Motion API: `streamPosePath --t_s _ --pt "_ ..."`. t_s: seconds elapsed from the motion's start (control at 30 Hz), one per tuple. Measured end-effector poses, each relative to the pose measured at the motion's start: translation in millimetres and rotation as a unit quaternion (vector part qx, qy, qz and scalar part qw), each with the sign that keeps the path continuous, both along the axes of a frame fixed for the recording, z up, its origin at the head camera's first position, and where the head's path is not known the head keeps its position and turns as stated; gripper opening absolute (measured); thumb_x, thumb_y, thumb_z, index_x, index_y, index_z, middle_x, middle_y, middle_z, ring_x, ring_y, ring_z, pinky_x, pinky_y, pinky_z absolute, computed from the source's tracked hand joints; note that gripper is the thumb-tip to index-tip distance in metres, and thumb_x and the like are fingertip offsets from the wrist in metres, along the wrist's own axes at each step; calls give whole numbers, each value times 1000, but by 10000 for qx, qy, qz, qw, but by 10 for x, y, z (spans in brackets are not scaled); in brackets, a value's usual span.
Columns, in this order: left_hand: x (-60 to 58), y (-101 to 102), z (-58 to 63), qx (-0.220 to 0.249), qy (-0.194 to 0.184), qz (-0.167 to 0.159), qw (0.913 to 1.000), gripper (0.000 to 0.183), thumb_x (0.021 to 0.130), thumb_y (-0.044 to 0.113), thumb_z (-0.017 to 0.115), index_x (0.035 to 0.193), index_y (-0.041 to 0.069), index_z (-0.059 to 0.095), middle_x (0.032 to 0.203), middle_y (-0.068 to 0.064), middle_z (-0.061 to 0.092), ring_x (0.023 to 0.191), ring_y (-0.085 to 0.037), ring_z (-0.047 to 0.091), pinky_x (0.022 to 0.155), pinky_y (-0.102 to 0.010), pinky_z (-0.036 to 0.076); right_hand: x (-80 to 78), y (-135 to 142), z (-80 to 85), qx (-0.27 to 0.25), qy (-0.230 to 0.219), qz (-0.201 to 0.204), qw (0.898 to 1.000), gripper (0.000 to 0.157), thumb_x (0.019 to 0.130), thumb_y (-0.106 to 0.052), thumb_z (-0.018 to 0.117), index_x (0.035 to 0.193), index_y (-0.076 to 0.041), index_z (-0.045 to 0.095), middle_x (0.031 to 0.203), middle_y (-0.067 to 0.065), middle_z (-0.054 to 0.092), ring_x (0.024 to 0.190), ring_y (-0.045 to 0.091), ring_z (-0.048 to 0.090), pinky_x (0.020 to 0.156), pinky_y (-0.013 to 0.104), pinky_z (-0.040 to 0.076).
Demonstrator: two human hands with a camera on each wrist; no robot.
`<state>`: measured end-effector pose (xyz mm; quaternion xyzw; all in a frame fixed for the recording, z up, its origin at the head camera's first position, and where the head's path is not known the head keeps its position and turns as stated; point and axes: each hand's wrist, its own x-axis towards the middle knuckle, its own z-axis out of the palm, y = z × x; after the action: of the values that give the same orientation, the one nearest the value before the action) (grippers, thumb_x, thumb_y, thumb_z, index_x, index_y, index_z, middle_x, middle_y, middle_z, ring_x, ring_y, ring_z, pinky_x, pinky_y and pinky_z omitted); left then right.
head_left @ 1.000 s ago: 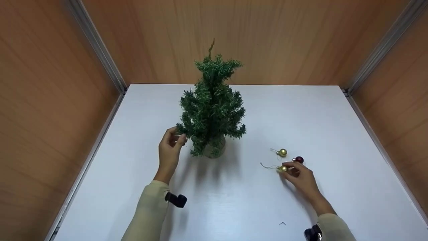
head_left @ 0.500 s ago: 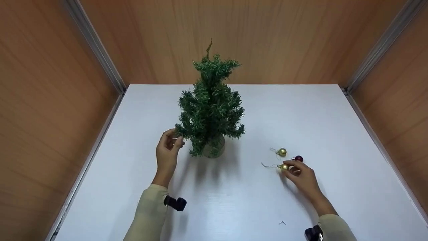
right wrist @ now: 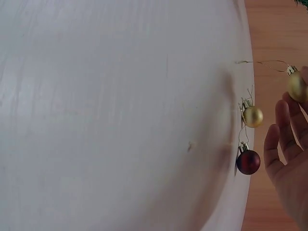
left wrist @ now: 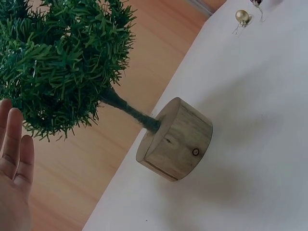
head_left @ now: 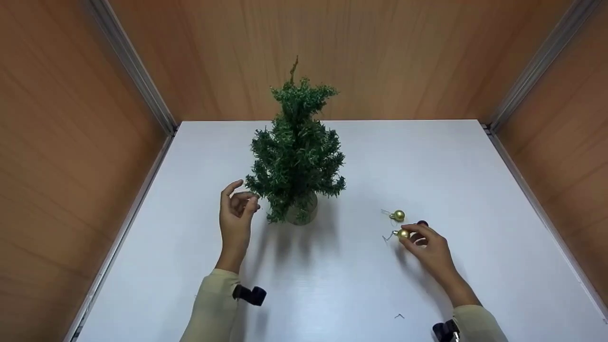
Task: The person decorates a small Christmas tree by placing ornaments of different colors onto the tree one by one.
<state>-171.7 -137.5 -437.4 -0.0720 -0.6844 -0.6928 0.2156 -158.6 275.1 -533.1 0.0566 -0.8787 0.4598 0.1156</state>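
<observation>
A small green artificial Christmas tree [head_left: 299,152] stands upright on the table, on a round wooden base [left wrist: 180,142]. My left hand [head_left: 235,221] is beside its lower left branches, the index finger lifted and nothing gripped. In the left wrist view its fingers [left wrist: 12,139] look fairly straight, close by the foliage. Over on the right, my right hand [head_left: 430,249] pinches a gold bauble [head_left: 403,234] between thumb and fingertips; its thin hanging loop [right wrist: 269,63] trails off the cap. Just beyond lie a second gold bauble [head_left: 399,216] and a dark red bauble [right wrist: 248,162], the latter partly hidden by my fingers in the head view.
A small bent piece of wire [head_left: 399,316] lies near the front of the white table [head_left: 323,294]. Wood-grain panels [head_left: 380,57] wall the table at the back and both sides, with metal rails [head_left: 137,61] in the corners.
My left fingers have loosened from the lower left branch, the index finger rising off it. My right hand has raised the gold bauble slightly, and its loop has swung downward.
</observation>
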Motion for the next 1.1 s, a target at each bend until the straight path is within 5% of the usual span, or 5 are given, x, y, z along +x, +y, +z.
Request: streamPosePath --t_s 0.23,0.4,0.67,0.87,1.1 --pt "44 82 16 -107 210 -75 9997 31 91 10 53 119 -3 47 99 -20 53 87 -24 54 76 -32 46 9 -6 75 40 121 46 9999 28 77 -23 72 103 -15 66 89 -10 59 79 12 57 67 26 48" --pt "87 162 46 -445 258 -82 9986 24 91 11 53 111 -3 55 100 -14 56 85 -27 54 75 -31 46 8 -19 139 84 180 43 9998 26 78 -25 71 103 -24 65 91 -13 59 80 10 57 68 26 48" --pt "162 260 33 -823 340 151 9959 26 87 10 60 110 -2 57 99 -9 55 81 -26 54 71 -35 45 33 -38 187 119 178 -7 9998 27 78 -27 71 103 -23 65 93 -14 59 81 9 56 70 31 48" --pt "137 282 -71 -981 515 507 9925 30 82 9 66 109 -1 58 96 -7 56 77 -23 55 68 -34 45 47 -50 209 122 254 -5 9996 27 78 -25 71 104 -26 64 93 -14 59 80 9 56 70 33 48" --pt "-1 286 -314 -1040 390 740 9911 34 77 22 72 109 17 60 89 2 54 75 -17 53 66 -32 46 63 -63 249 125 300 -23 9995 29 77 -24 72 105 -22 64 93 -14 60 79 9 56 70 34 48"
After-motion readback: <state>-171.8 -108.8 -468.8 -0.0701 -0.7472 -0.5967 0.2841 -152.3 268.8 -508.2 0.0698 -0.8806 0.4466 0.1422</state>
